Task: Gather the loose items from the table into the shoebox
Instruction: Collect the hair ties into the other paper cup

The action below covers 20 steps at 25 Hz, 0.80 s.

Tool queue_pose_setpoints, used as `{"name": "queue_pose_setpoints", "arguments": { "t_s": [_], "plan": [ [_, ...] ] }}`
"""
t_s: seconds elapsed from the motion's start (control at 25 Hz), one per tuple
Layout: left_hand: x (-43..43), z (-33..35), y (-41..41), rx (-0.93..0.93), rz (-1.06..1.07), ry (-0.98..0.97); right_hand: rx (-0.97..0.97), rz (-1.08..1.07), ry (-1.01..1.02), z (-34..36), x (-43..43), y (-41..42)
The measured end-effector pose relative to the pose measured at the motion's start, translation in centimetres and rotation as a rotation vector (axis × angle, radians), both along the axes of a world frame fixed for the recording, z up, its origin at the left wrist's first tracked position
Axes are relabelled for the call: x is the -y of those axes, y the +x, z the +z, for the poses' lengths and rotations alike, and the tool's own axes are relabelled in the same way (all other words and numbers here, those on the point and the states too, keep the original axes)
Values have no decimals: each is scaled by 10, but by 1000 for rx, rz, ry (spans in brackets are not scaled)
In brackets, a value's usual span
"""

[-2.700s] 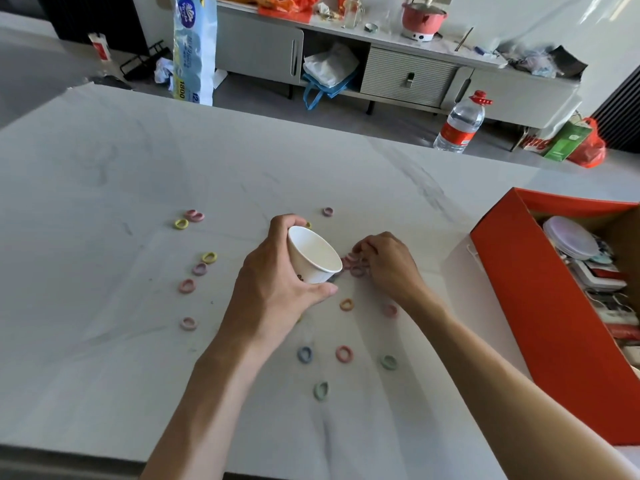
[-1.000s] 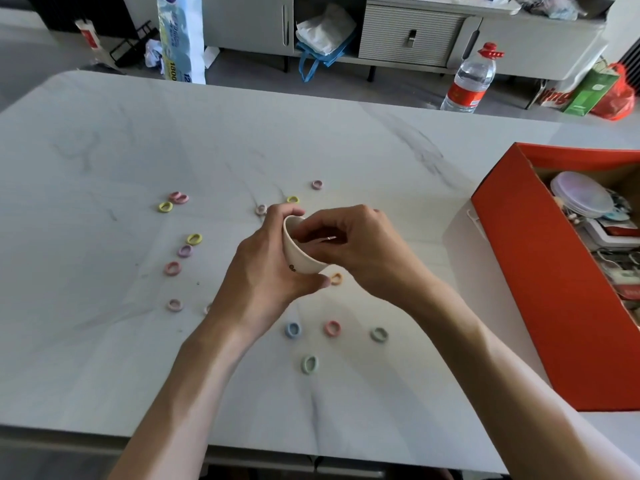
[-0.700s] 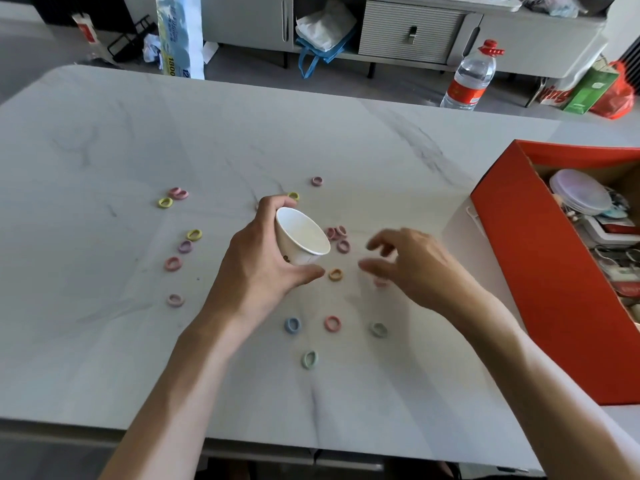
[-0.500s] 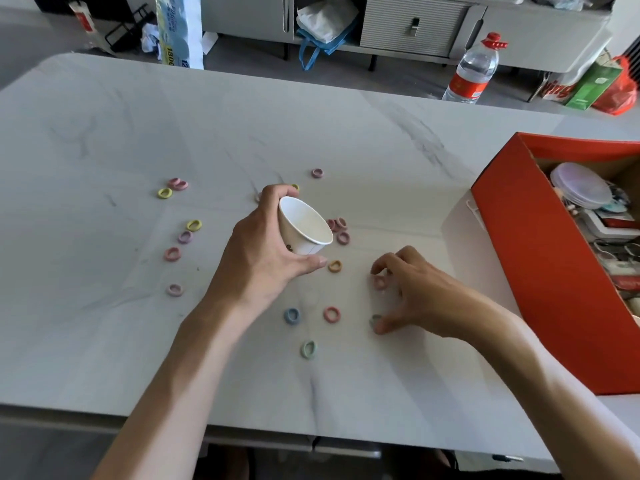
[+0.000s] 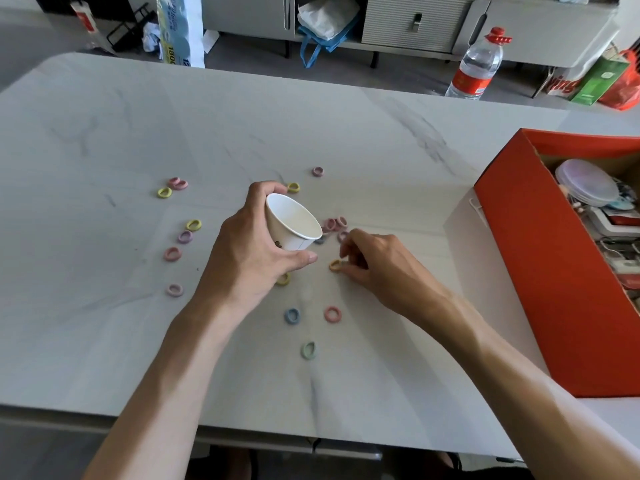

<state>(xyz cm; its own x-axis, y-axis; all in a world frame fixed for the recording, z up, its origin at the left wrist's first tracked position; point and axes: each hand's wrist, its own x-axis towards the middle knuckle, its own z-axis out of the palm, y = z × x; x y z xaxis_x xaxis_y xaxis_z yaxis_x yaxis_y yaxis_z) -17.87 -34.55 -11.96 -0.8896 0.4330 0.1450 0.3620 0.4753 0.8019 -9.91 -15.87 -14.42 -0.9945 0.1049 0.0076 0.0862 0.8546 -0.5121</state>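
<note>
Small hair ties [image 5: 292, 316] lie scattered mid-table [image 5: 104, 341], a paper cup [image 5: 294, 223] above them. The shoebox [image 5: 540, 271] stands right, apparently holding lids.

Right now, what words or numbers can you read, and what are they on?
"180": on the blue and white pack; the rest is cut off.
"ing": red letters on the white bag; the start is hidden.
Water bottle label, green box and the paper cup mark: too blurred to read.

Blue-white pkg [image 5: 180, 29], floor behind table: "180…" and "12" near its lower edge, rest cut off. White bag [image 5: 562, 85], far right: red letters "…ing", partial. Water bottle [image 5: 476, 69]: red label, txt too small to read.
</note>
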Motion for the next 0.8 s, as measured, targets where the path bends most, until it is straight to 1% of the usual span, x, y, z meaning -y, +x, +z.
{"name": "queue_pose_setpoints", "arguments": {
  "t_s": [0.08, 0.16, 0.24, 0.28, 0.32, 0.4, 0.44, 0.48, 0.56, 0.64, 0.72, 0.8],
  "plan": [
    [1, -1, -1, -4, 8, 0, 1, 35, -3, -2, 5, -6],
    [2, -2, -2, -5, 11, -2, 47, 51, 73, -5, 10, -12],
    [4, -2, -2, -2, 3, 0, 68, 40, 128, -5, 11, -15],
    [4, -3, -2, -2, -3, -2, 40, 14, 103, -3, 11, -15],
    [5, -3, -1, 0, -6, -5, -15, -33, 29, 2, 11, -16],
    [5, -2, 1, 15, -9, -7, -163, -128, -220, 18, 15, -21],
    [5, -2, 2, 26, -16, -8, -221, -133, -327, 27, 20, -23],
    [4, -2, 3, 37, -27, -8, -258, -109, -389, 36, 26, -24],
    [1, -2, 5, 59, -51, 0, -263, -22, -422, 46, 39, -25],
    [-1, -2, 7, 58, -64, 4, -213, 54, -429, 48, 45, -25],
    [0, -2, 7, 48, -60, -5, -187, 23, -485, 44, 39, -27],
    [4, -2, 4, 33, -22, -13, -223, -92, -524, 38, 24, -32]
  ]
}}
